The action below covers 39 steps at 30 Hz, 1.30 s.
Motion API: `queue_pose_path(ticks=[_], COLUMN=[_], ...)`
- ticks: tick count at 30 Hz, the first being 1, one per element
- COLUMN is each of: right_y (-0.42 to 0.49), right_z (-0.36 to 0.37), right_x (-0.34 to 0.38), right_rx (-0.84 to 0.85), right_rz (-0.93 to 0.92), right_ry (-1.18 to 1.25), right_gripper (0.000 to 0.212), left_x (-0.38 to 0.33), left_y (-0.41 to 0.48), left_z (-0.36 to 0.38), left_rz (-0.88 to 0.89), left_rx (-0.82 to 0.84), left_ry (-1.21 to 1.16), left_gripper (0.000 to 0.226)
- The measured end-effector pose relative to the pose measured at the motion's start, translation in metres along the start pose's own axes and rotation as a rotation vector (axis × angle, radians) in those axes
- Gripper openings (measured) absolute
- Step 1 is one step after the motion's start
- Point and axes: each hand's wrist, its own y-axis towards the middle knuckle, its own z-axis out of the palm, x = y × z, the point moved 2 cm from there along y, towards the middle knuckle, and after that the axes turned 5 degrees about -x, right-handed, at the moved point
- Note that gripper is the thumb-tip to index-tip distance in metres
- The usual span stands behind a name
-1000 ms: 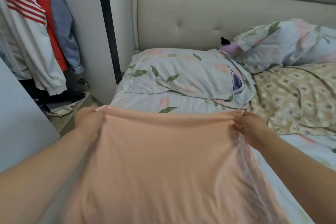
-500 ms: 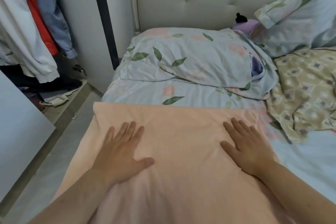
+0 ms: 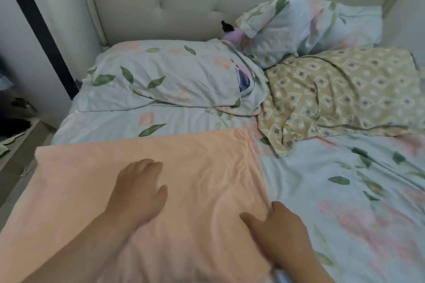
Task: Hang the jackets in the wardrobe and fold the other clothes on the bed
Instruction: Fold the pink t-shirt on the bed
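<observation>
Floral bed sheet (image 3: 345,190) carries the peach garment (image 3: 207,167), spread flat near-left; my left hand (image 3: 138,190) rests on it, fingers loose and empty, while my right hand (image 3: 282,234) has slid back to its right edge, where I cannot tell if it pinches, so I judge smoothing done and the fold next.

floral pillow (image 3: 161,76) | second pillow (image 3: 310,27) | diamond-print cover (image 3: 345,89) | perhaps a purple toy (image 3: 233,35)

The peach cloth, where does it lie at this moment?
In the head view, the peach cloth lies spread on the left side of the bed, in front of the floral pillow, with the left hand on it.
</observation>
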Motion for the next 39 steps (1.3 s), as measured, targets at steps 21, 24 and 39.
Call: queue_pose_path(ticks=[21, 24, 39], right_y=[0.001, -0.027, -0.180], right_z=[-0.032, -0.041, 0.051], right_x=[-0.020, 0.011, 0.229], right_rx=[0.444, 0.528, 0.794], right_rz=[-0.137, -0.301, -0.560], right_ry=[0.487, 0.433, 0.525], right_gripper=[0.039, 0.061, 0.050], left_x=[-0.158, -0.124, 0.119], left_y=[0.086, 0.079, 0.021], left_z=[0.059, 0.024, -0.113], left_rz=[-0.376, -0.496, -0.720], left_rx=[0.239, 0.177, -0.037], left_ry=[-0.785, -1.114, -1.204], left_gripper=[0.011, 0.010, 0.028])
